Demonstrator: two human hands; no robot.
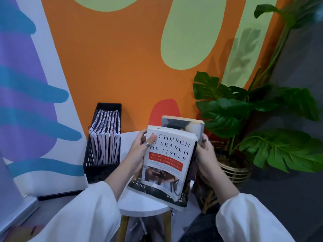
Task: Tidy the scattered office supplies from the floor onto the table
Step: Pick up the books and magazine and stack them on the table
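Both hands held a small stack of books upright over a round white surface (pixel 139 204) with wooden legs. The left hand (pixel 139 151) gripped the left edge of the front book (pixel 167 159), a white paperback titled "A Church in Search of Itself" with an orange band across its cover; the thumb, bearing a ring, lay curled over the cover and the fingers wrapped behind. The right hand (pixel 205 152) clasped the right side of the stack, with a ringed finger visible at the edge and the remaining fingers hidden behind the books. A second book (pixel 183 124) stood behind the front one, its top edge showing above it. A third, dark-covered book (pixel 157 193) lay under the front one, its lower edge appearing to rest on or just above the surface; contact could not be confirmed. Both arms wore loose white sleeves.

A black perforated bin (pixel 103 142) holding a row of spiral-bound notebooks (pixel 106 137) stood at the left of the surface, against a wall painted orange, green, purple and blue. A leafy plant (pixel 244 119) in a woven basket pot (pixel 234 166) stood to the right, on the floor side.
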